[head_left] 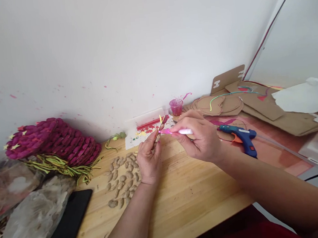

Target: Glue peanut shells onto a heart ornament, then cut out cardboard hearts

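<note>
Steadying a narrow, edge-on piece (164, 122) in our left hand (150, 158), we have its long axis running away from the pinched fingers, forward and a little rightward, its far end pink. Our right hand (198, 136) closes around a white-handled brush (185, 131) whose pink tip points leftward at the piece, close to the left fingertips; whether it touches, we cannot tell. The left hand is nearer, since it carries the piece; the right meets it from the side, with the brush lying across the piece's line.

Beyond the grip lie a sheet with small stars (146, 129) and a cup of pink paint (176, 107). Left of it spread peanuts (128, 174), then a magenta stack (54, 139). Right of it, a blue glue gun (246, 138) sits behind our right forearm. Nothing appears to stand between brush and piece.
</note>
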{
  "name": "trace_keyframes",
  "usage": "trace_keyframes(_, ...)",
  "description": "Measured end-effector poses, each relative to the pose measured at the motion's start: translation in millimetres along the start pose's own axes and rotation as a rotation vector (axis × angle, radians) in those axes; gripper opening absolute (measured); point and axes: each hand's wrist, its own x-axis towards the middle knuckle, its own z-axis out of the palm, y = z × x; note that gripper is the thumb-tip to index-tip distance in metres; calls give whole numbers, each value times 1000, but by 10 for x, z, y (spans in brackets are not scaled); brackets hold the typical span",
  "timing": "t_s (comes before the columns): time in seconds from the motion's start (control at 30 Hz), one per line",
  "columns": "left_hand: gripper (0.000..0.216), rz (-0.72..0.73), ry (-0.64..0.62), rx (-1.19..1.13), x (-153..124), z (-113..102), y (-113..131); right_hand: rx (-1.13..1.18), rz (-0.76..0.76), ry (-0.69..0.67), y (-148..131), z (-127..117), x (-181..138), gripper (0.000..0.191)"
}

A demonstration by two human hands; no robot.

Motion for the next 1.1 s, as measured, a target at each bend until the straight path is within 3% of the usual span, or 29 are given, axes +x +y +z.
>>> trace_keyframes(0.57,37,-64,-13,-60,-32,18,-18,-22,132,63,68,-55,23,5)
trace_keyframes(0.77,38,-100,-15,-61,-40,19,-27,30,132,25,48,-61,27,8)
trace_keyframes(0.93,38,-203,44,-168,-24,47,-16,29,238,89,165,-28,-24,9)
trace_keyframes(1.1,38,-401,92,-347,35,60,75,121,502,217,478,5,-54,22)
